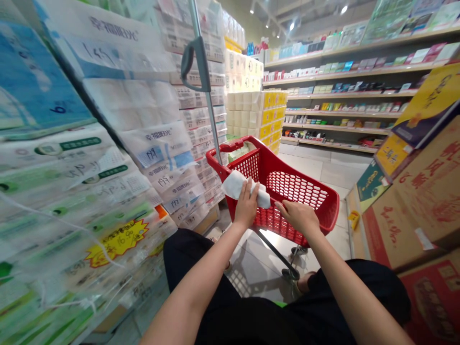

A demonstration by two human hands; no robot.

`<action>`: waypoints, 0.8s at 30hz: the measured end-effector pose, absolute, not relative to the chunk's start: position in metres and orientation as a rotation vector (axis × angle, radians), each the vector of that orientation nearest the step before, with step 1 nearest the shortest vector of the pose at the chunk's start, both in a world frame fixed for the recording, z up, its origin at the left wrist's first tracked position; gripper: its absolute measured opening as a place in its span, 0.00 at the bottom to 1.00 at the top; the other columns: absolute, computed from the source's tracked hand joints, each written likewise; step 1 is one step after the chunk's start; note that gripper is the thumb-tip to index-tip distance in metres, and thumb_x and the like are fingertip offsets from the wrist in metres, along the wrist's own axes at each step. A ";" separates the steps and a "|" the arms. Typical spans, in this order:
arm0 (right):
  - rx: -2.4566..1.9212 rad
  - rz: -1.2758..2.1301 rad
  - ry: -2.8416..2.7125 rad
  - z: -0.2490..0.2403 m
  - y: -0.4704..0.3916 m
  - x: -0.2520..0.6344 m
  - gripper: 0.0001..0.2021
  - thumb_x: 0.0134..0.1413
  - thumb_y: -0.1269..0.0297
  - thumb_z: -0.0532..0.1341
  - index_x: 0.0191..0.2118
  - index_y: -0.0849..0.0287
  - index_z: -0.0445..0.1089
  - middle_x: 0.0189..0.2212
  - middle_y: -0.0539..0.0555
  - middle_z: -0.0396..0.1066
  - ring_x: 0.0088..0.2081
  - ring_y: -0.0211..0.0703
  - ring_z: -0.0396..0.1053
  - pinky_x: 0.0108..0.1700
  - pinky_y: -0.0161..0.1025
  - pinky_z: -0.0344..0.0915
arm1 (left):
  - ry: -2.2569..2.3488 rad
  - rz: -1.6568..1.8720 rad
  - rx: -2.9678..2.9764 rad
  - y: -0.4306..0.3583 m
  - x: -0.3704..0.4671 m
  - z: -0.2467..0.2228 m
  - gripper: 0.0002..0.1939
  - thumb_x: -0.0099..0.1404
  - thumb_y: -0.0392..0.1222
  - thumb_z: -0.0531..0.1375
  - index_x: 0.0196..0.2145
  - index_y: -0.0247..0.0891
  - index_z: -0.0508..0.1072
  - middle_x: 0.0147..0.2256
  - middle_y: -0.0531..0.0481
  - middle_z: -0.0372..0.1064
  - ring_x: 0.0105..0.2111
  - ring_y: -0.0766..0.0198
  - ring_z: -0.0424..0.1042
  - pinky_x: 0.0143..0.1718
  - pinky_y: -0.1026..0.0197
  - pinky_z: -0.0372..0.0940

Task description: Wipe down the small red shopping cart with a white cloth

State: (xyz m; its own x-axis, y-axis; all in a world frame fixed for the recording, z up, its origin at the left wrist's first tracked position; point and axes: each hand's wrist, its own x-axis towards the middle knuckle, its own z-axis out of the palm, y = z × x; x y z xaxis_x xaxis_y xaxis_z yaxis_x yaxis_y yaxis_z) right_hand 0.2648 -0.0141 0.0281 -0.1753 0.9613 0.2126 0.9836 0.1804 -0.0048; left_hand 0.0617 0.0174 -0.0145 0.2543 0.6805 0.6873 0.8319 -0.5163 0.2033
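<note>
Left of a red, perforated plastic basket cart (302, 175), white plastic-wrapped paper packs (147, 103) stand tiered one upon another, a stacking that likely saves floor space. A slim metal pole with a grey loop handle (202, 62) rises at the cart's left corner. A person's left hand (247, 205), fingers bent over a folded white cloth (233, 184), holds it against the cart's near rim (the thumb is out of sight). The right hand (301, 215) grips that rim farther right, probably for steadiness. Brown printed cardboard cartons (424, 177) flank the cart's right.
</note>
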 end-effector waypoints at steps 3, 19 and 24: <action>-1.865 -0.194 -2.284 0.028 -0.015 0.266 0.32 0.64 0.40 0.37 0.41 0.54 0.72 0.34 0.56 0.76 0.34 0.46 0.73 0.32 0.37 0.56 | -1.316 -1.113 -2.481 -0.002 0.085 -0.030 0.37 0.65 0.27 0.47 0.69 0.40 0.43 0.70 0.48 0.29 0.70 0.55 0.31 0.68 0.45 0.48; -1.879 -0.185 -2.268 0.026 -0.017 0.269 0.37 0.62 0.36 0.36 0.36 0.58 0.74 0.32 0.61 0.76 0.35 0.52 0.74 0.33 0.41 0.60 | -1.300 -0.961 -2.668 -0.019 0.058 -0.084 0.34 0.63 0.31 0.53 0.65 0.39 0.51 0.68 0.43 0.44 0.67 0.58 0.46 0.65 0.50 0.55; -1.846 -0.103 -2.297 0.029 -0.017 0.270 0.36 0.61 0.36 0.36 0.39 0.55 0.73 0.32 0.58 0.76 0.35 0.51 0.74 0.33 0.40 0.60 | -1.439 -1.066 -2.560 -0.015 0.034 -0.068 0.36 0.62 0.33 0.56 0.66 0.38 0.48 0.68 0.39 0.42 0.67 0.53 0.46 0.63 0.46 0.57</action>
